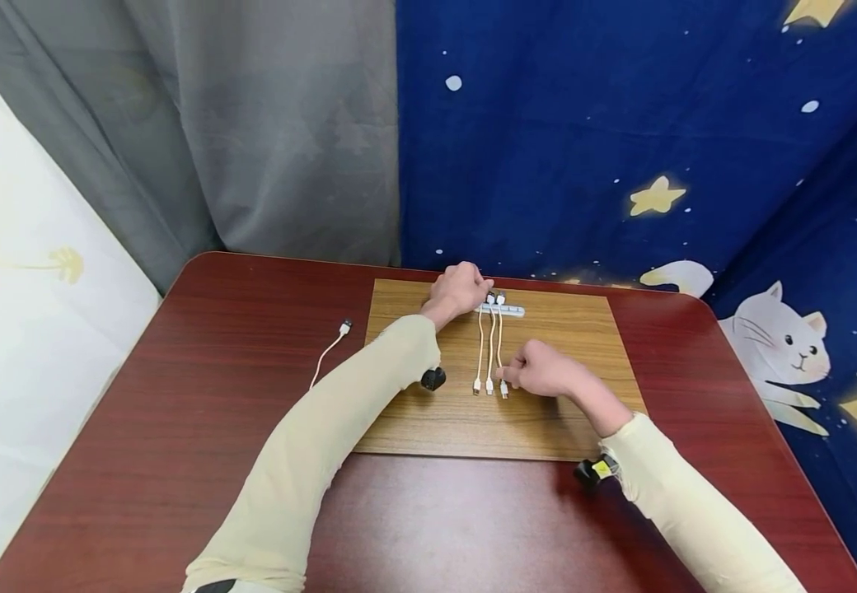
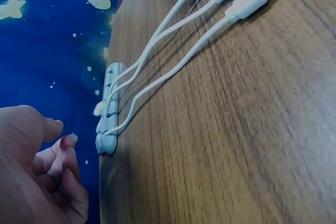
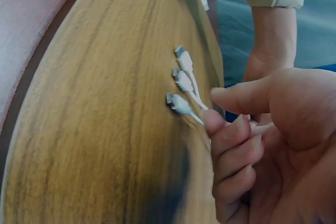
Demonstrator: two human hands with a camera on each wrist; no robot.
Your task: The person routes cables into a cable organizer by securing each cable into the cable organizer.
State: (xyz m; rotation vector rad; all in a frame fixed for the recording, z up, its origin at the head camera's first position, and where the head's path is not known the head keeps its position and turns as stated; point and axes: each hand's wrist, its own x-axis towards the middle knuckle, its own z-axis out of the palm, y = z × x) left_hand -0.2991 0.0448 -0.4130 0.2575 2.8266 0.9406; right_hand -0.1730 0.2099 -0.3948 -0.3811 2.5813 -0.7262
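Three short white USB cables lie side by side, running through the slots of a pale cable clip strip near the board's far edge. My left hand is beside the strip's left end; in the left wrist view its loosely bent fingers are apart from the strip and hold nothing. Over the near ends of the cables is my right hand. Its index fingertip overlaps the cables just behind the white plugs in the right wrist view, with the thumb spread away from it.
The wood-grain board lies on a dark red table. Left of the board is another white cable with a dark-tipped plug. Grey curtain and blue curtain hang right behind the table's far edge.
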